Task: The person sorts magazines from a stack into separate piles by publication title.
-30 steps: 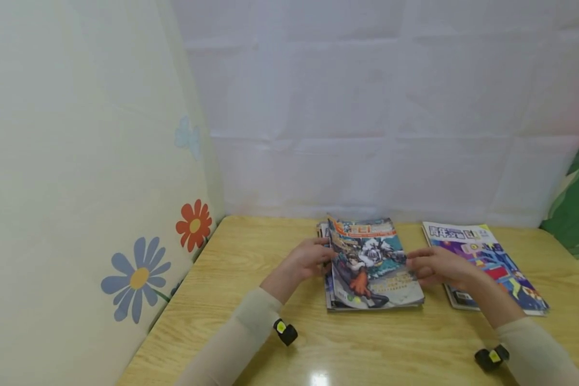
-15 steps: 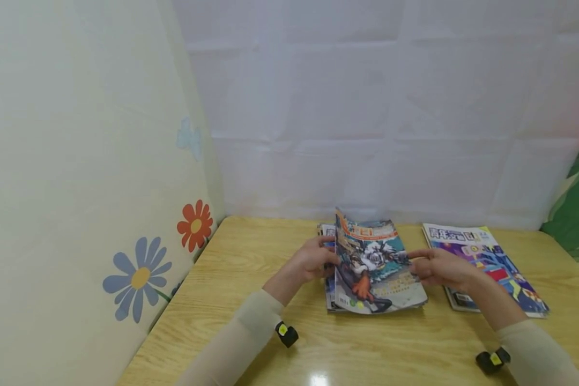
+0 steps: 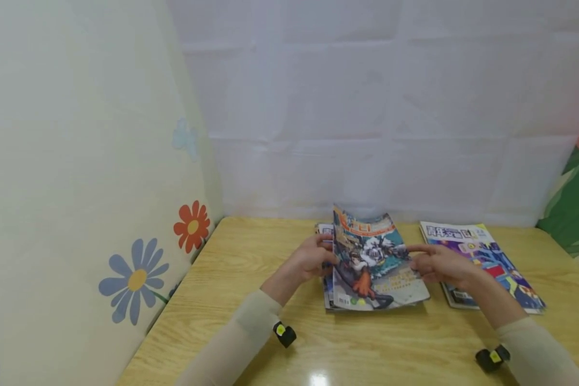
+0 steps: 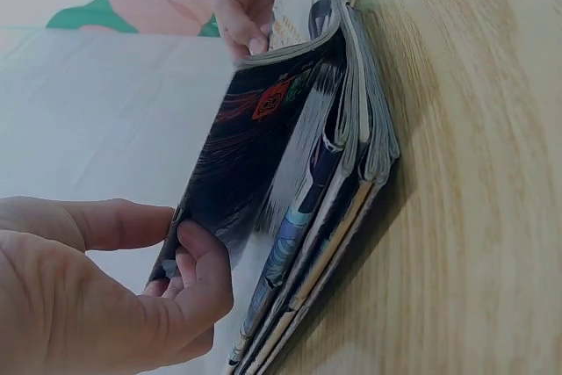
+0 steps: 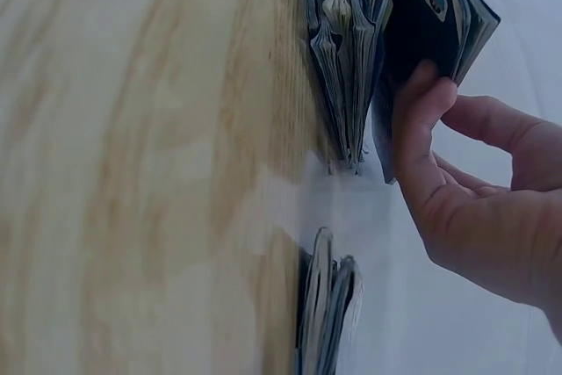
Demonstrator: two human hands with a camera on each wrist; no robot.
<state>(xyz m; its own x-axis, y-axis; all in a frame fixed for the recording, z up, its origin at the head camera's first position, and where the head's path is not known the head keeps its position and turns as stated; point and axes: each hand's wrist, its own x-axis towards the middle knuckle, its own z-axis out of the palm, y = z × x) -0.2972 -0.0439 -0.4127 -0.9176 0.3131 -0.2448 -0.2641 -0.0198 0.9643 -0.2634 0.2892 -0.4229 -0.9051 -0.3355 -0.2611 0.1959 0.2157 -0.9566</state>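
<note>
A magazine with a comic-style cover of a white figure and an orange-red patch is lifted off a stack of magazines. Its left edge stands higher and the cover bends. My left hand pinches that edge between thumb and fingers, as the left wrist view shows. At the opposite edge, my right hand grips the magazine with its fingers underneath and thumb on the other side. Between the raised magazine and the stack a wedge-shaped gap shows in the left wrist view. Most of the stack's top is hidden in the head view.
To the right lies a second pile of magazines with a purple and blue cover, partly behind my right forearm. The wooden table meets a white cloth backdrop at the back. A wall with painted flowers borders the left side.
The top magazine's left side has risen from the stack and shifted slightly right, uncovering more of what lies beneath. Both hands stay at its edges, the left one moving a little with it.
</note>
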